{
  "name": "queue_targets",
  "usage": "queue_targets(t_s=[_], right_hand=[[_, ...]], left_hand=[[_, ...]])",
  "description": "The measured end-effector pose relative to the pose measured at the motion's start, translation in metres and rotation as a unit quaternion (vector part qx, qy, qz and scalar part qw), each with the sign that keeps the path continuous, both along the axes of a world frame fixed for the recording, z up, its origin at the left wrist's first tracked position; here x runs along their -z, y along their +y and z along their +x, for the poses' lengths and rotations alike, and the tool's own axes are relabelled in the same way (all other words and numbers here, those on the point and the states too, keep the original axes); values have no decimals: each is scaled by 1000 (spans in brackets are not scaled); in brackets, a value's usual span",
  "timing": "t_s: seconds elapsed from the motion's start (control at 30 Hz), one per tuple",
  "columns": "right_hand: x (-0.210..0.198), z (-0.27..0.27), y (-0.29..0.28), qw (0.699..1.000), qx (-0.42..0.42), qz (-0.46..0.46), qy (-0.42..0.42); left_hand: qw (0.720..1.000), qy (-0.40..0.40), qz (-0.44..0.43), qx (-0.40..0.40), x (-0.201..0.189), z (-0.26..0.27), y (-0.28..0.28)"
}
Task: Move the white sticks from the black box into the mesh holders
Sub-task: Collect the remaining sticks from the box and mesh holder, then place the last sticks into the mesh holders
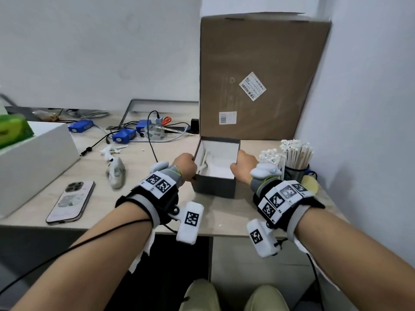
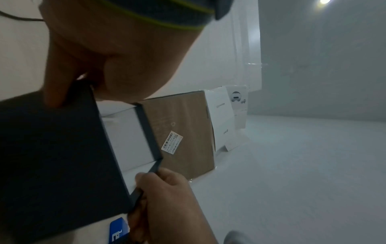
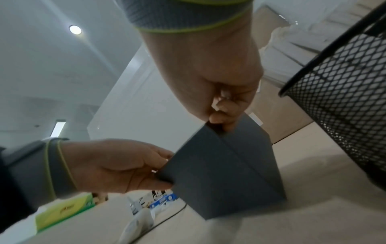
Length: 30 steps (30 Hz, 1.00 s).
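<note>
The black box point(image 1: 215, 185) with a white inside stands on the table in front of me. A few white sticks point(image 1: 204, 159) lean in its left half. My left hand point(image 1: 187, 163) grips the box's left wall, fingers curled over the rim. My right hand point(image 1: 243, 166) grips the right wall, thumb inside. The right wrist view shows the right hand point(image 3: 221, 105) pinching the rim of the box point(image 3: 225, 173), and the left hand point(image 3: 125, 165) on its other side. Black mesh holders point(image 1: 296, 173), full of white-tipped sticks point(image 1: 296, 151), stand just right of the box.
A tall cardboard box point(image 1: 262, 79) stands behind the black box. To the left lie a phone point(image 1: 70, 202), a crumpled wrapper point(image 1: 115, 173), blue devices with cables point(image 1: 123, 134) and a white box point(image 1: 33, 162). The table's front edge point(image 1: 112, 227) runs under my forearms.
</note>
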State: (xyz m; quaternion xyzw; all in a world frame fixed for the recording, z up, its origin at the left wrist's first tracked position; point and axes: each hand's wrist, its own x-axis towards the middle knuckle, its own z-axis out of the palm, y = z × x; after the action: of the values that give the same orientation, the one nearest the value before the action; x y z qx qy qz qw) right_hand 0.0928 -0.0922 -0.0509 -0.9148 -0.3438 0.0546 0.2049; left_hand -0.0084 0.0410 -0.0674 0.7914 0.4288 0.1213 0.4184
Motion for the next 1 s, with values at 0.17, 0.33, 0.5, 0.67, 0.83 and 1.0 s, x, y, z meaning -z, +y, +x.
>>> queue_targets(t_s=[0.17,0.33,0.5,0.67,0.83,1.0], right_hand=[[27,-10,-6,996,-10,11,-84],[43,-15,-13,998,-14,-6,-59],[52,-18,-13,998,-18,9,-63],[60,-18,-16,997,-40,9,-66],[61,-22,-23,995,-64,2,-71],[64,-23,-26,995,-74,12,-71]], left_hand=[[994,37,73,72,9,-9,-6],[982,72,163,69,-2,-20,-18],[955,-39,292,16,-12,-16,-48],[994,62,83,31,2,6,-62],[995,-30,-88,-37,2,14,-63],[986,-76,-145,-29,0,15,-70]])
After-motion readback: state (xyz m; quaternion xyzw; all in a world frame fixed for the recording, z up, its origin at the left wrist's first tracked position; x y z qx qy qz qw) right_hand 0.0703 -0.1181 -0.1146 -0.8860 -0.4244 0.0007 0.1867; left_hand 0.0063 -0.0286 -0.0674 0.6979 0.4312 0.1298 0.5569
